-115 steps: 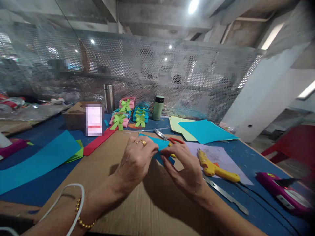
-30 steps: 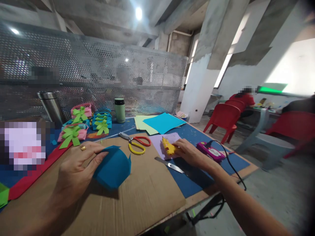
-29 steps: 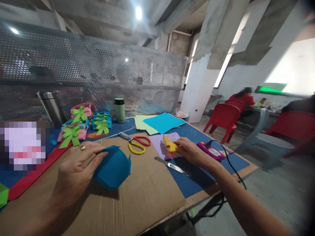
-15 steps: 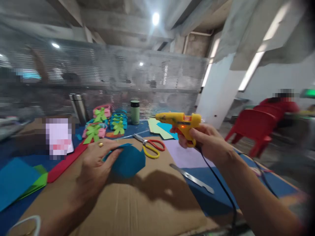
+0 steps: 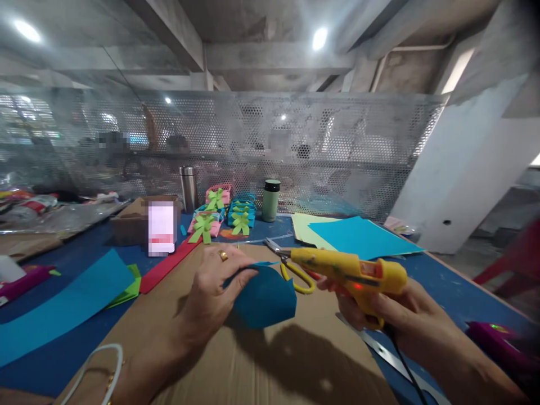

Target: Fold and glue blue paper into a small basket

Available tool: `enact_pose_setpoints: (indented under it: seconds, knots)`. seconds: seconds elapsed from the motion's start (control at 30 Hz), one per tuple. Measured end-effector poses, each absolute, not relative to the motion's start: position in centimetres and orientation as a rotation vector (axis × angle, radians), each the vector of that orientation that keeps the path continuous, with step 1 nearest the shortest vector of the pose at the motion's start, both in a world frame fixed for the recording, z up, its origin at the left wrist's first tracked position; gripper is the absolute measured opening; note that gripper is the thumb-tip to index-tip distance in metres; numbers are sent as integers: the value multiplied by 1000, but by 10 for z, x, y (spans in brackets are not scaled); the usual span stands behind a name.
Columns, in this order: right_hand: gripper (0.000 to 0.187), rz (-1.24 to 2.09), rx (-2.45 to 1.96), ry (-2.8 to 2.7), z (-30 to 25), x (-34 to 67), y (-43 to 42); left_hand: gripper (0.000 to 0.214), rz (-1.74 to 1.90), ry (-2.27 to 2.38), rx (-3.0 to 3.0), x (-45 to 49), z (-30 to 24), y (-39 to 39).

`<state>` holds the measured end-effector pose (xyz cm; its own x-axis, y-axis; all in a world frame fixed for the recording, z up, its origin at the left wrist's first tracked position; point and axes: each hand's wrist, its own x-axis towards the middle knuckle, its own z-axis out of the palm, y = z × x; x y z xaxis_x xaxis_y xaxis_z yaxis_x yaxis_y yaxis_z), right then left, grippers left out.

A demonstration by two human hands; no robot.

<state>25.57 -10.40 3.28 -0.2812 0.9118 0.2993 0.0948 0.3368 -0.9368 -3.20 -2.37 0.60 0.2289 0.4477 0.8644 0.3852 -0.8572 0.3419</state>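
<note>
My left hand (image 5: 219,292) pinches the upper left edge of a folded piece of blue paper (image 5: 268,298), held above the cardboard sheet (image 5: 198,368). My right hand (image 5: 392,315) is wrapped around the handle of a yellow hot glue gun (image 5: 346,267). Its nozzle points left and sits just above and to the right of the blue piece, with no contact that I can make out. A red light glows on its side. Behind the nozzle lie scissors (image 5: 310,286) with yellow and red handles, partly hidden. A metal strip (image 5: 386,354) lies under my right hand, partly covered.
Small pink and blue paper baskets (image 5: 242,209) with green bows stand at the back. Nearby are a green tumbler (image 5: 271,201), a steel flask (image 5: 188,188) and a phone (image 5: 161,228) against a cardboard box (image 5: 126,222). Blue sheets (image 5: 367,239) lie back right; blue paper (image 5: 71,306) lies left.
The glue gun has come down and closer to the blue piece. The view has turned left, so things appear shifted right. Both hands keep their hold.
</note>
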Motion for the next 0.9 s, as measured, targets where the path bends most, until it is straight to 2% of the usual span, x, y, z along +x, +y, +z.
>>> enact_pose_setpoints:
  seconds: [0.23, 0.8, 0.9]
  knots:
    - [41, 1127, -967, -1703, 31, 253, -108, 12, 1749, 732, 2488, -31, 9, -29]
    - [22, 902, -1038, -1812, 29, 260, -109, 15, 1759, 688, 2587, -31, 12, -30]
    - [25, 927, -1071, -1753, 28, 260, -110, 16, 1757, 672, 2599, -31, 11, -30]
